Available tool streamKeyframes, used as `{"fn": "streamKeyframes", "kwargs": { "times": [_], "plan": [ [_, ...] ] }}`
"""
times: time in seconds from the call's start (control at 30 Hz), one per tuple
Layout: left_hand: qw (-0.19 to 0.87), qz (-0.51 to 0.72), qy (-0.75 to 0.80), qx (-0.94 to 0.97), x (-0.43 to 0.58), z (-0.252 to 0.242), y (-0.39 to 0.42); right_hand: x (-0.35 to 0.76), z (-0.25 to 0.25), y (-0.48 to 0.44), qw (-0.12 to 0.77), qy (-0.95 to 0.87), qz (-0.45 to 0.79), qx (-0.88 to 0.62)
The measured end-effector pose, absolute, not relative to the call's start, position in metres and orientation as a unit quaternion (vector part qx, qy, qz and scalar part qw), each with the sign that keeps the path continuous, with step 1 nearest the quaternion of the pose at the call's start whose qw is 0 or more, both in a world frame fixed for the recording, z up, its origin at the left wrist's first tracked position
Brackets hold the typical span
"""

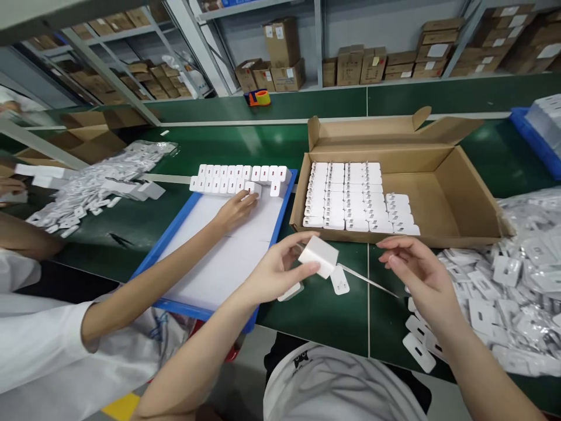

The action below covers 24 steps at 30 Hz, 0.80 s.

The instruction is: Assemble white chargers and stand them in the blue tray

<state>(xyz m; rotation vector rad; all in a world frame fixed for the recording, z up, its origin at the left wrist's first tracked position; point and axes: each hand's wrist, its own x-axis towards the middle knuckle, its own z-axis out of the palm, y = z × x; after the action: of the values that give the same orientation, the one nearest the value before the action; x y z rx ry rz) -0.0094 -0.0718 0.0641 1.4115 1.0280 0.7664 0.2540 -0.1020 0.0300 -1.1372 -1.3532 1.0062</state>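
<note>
My left hand (280, 266) is closed on a white charger block (319, 256), gripped between thumb and fingers above the green table. My right hand (423, 275) is held apart to the right, fingers curved and spread, with nothing visible in it. Beneath the charger lies a small white plate with two prong marks (339, 280). A thin pale stick (368, 279) points from there toward my right hand. Another white piece (290, 291) lies under my left wrist, partly hidden. White slotted plates (419, 352) lie loose below my right hand.
An open cardboard box (442, 181) behind my hands contains rows of white chargers (346, 196). At left, a co-worker's hand (239, 210) touches chargers on a blue tray (153, 257). Heaps of bagged white parts (504, 292) lie right and far left. Orange-yellow tape (259, 98) sits behind.
</note>
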Motion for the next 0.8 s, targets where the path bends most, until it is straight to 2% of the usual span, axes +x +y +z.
{"fn": "streamKeyframes", "kwargs": {
  "times": [0.1,0.2,0.37,0.57,0.7,0.8],
  "plan": [
    [0.785,0.349,0.319,0.401,0.015,0.058,-0.066,0.251,0.028,-0.107,0.503,-0.645,0.399,-0.414],
    [0.869,0.291,0.247,0.315,0.042,0.053,-0.063,0.249,0.028,-0.109,0.494,-0.71,0.316,-0.389],
    [0.876,0.237,0.216,0.361,0.059,0.049,-0.057,0.25,0.03,-0.106,0.51,-0.73,0.233,-0.39],
    [0.784,0.269,0.271,0.49,0.044,0.046,-0.06,0.243,0.024,-0.109,0.522,-0.72,0.202,-0.409],
    [0.778,0.264,0.271,0.501,0.041,0.044,-0.063,0.241,0.018,-0.112,0.542,-0.685,0.287,-0.393],
    [0.799,0.263,0.259,0.474,0.041,0.041,-0.061,0.244,0.019,-0.114,0.514,-0.675,0.401,-0.346]
  ]
}}
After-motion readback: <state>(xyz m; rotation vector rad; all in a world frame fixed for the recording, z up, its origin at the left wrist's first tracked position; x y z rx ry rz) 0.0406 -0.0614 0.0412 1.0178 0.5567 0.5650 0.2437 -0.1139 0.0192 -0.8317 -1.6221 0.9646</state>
